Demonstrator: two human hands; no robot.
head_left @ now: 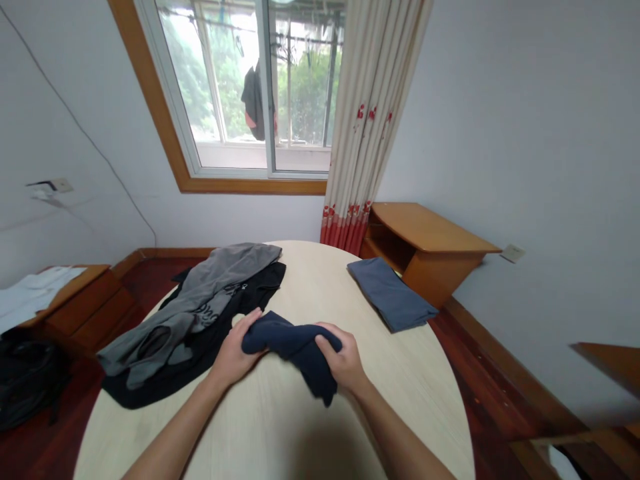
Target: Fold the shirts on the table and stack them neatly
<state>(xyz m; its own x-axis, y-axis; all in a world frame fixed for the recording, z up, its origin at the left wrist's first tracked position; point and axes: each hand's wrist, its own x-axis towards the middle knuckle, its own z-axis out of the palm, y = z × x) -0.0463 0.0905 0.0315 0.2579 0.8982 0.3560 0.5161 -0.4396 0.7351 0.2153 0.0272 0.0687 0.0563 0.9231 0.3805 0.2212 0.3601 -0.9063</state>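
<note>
Navy cloth (pixel 297 343): located above the near-middle part of the round pale table (pixel 310 277), bunched and partly folded, held between my two hands. One portion hangs down beside my right hand, its lower end slightly blurred. Whether it touches the tabletop, I cannot tell.

My left hand (pixel 236 353) is closed around the cloth's left end. My right hand (pixel 345 357) grasps the right end, thumb laid across the top. Grip confirmed on both sides.

To my left on the table: a grey garment (pixel 210 287) with dark lettering, spread loosely over a black garment (pixel 267 283). To my right: a blue-grey cloth (pixel 393 293), folded flat, near the table's edge.

Beyond the table, right side: a wooden cabinet (pixel 425 227) with an open compartment, next to a cream curtain (pixel 367 120) with red flowers and a red lower band. Centre: a framed window (pixel 305 93); a dark item (pixel 254 103) hangs behind the glass.

Far left: white fabric (pixel 35 293) on a low wooden unit (pixel 85 310), a black bag (pixel 27 380) just beside it.
</note>
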